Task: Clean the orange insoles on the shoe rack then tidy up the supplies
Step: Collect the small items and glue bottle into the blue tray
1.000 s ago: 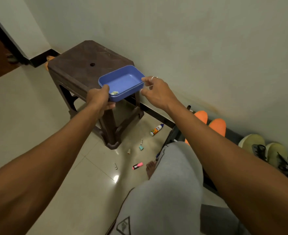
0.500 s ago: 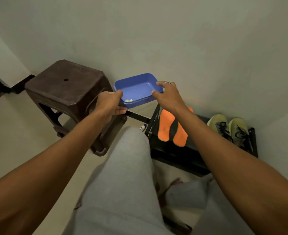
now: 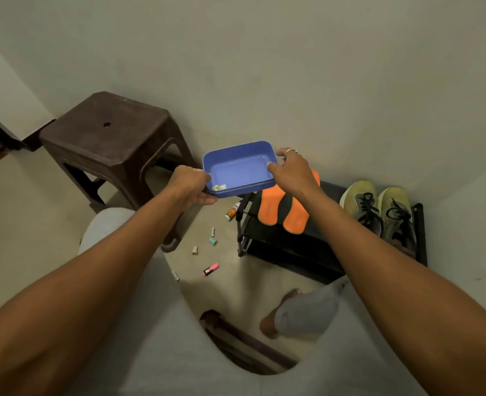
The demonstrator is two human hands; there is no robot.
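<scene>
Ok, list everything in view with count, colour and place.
tray: one, blue, held over the floor, pale bits inside
insoles: two, orange, atop the shoe rack
shoe rack: one, black, by the wall
shoes: two, yellow-green, on the rack's right
stool: one, brown, left, by the wall
bottle: one, orange-white, floor beside rack
small items: five, pink, teal, beige, white, scattered on floor
left hand: one, grips tray's left end
right hand: one, grips tray's right end

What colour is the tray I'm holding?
The tray is blue, a solid colour with no pattern; it shows best in the head view.
</scene>
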